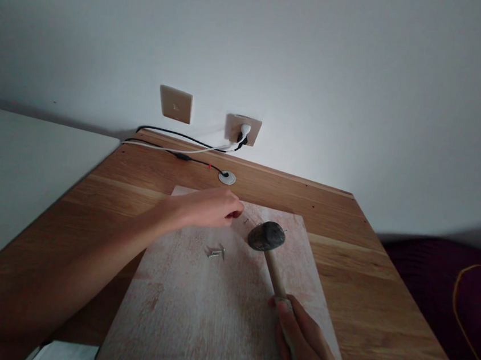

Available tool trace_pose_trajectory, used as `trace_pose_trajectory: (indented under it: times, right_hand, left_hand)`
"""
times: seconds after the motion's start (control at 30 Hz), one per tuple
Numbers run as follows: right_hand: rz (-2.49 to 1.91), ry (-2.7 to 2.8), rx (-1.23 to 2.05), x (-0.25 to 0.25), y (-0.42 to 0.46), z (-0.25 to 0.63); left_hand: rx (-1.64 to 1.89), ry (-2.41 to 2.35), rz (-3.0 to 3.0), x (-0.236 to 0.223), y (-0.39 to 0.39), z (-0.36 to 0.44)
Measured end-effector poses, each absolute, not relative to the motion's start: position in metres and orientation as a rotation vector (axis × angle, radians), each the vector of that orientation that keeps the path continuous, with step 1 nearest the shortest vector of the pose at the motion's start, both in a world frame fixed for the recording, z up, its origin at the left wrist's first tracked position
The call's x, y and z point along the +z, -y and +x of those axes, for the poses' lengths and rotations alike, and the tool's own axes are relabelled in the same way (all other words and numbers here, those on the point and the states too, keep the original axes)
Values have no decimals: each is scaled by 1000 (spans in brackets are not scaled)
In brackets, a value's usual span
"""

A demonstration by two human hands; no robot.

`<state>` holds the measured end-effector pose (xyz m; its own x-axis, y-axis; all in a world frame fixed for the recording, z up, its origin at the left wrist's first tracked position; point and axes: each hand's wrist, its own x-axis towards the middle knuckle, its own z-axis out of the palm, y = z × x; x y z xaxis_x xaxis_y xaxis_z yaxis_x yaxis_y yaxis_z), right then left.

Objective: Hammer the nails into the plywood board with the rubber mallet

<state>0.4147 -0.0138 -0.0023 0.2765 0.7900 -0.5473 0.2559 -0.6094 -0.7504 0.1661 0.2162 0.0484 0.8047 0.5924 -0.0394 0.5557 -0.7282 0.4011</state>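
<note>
My right hand (303, 341) is wrapped round the wooden handle of a rubber mallet (266, 236). Its dark, rounded head is over the far right part of a pale, worn board (192, 312). At the board's far side, left of the mallet head, my left hand (220, 206) is closed with its fingers curled. Whether something small is between those fingers is hidden. A few loose nails (215, 252) lie on the board in front of my left hand. Small thin marks, possibly nails, show beside the mallet head and by my left fingertips.
The board rests on a wooden desk (381, 309) against a white wall. Behind it are a round cable grommet (227, 177), black and white cables (183, 150) and a wall socket (249, 132) with plugs. A white panel (29, 181) stands left; dark purple fabric (423, 279) lies right.
</note>
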Motion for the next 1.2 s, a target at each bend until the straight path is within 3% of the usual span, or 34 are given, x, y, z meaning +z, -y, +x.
trace_pose_trajectory:
  times: [0.2, 1.2]
  right_hand:
    - [-2037, 945, 1307, -4, 15, 418]
    - [-2035, 958, 1317, 1, 14, 414]
  left_hand:
    - [433, -722, 2441, 29, -238, 160]
    - [394, -708, 2459, 21, -234, 162]
